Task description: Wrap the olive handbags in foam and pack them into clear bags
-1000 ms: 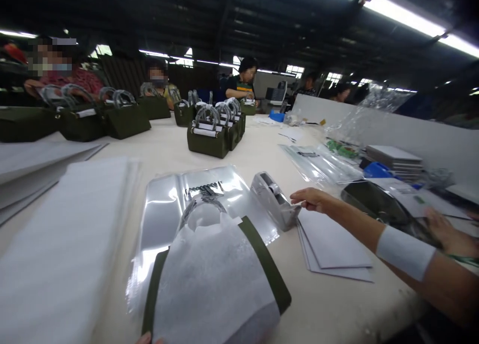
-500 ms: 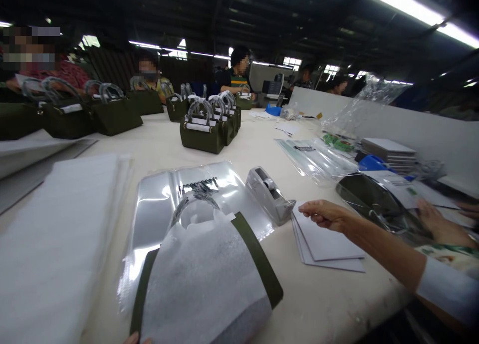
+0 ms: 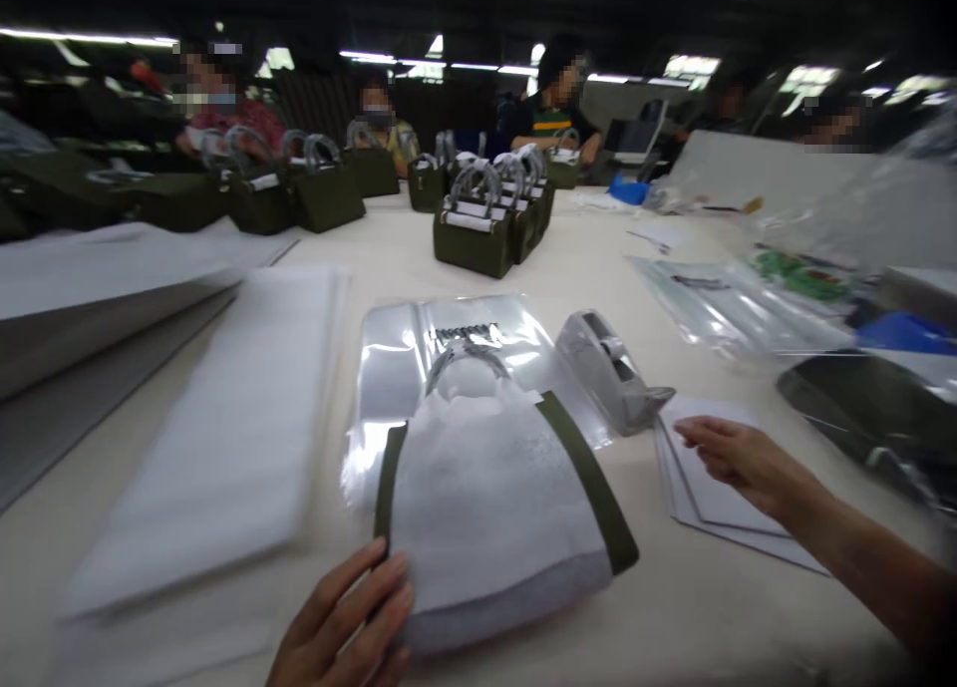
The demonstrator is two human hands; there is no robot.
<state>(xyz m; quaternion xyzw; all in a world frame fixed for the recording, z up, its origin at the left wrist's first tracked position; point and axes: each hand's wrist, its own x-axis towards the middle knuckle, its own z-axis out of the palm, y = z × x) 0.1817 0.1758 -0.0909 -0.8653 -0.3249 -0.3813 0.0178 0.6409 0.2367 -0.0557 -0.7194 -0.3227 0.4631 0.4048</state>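
Observation:
A dark green handbag (image 3: 590, 483) lies on the table in front of me, its front covered by a sheet of white tissue paper (image 3: 493, 508). Clear wrap is wound round its handle (image 3: 468, 361). My left hand (image 3: 348, 622) rests at the bag's lower left edge, fingers stretched out and touching the paper; its thumb is hidden. Just right of the grey tape dispenser (image 3: 605, 368), my right hand (image 3: 740, 458) has its fingertips pinched together. Whatever is between them is too small to make out. White cards (image 3: 718, 493) lie beneath that hand.
A clear plastic bag (image 3: 389, 368) lies flat behind the handbag. White paper sheets (image 3: 224, 418) are stacked at left. Several wrapped green handbags (image 3: 475, 243) stand farther back, with co-workers behind them. More plastic bags (image 3: 740, 298) and a dark green bag (image 3: 844, 398) are at right.
My view has turned left and tilted down, so things appear farther right. More of my left hand shows on the bag. My right hand stays pinched by the dispenser; a co-worker's hand at right has left view.

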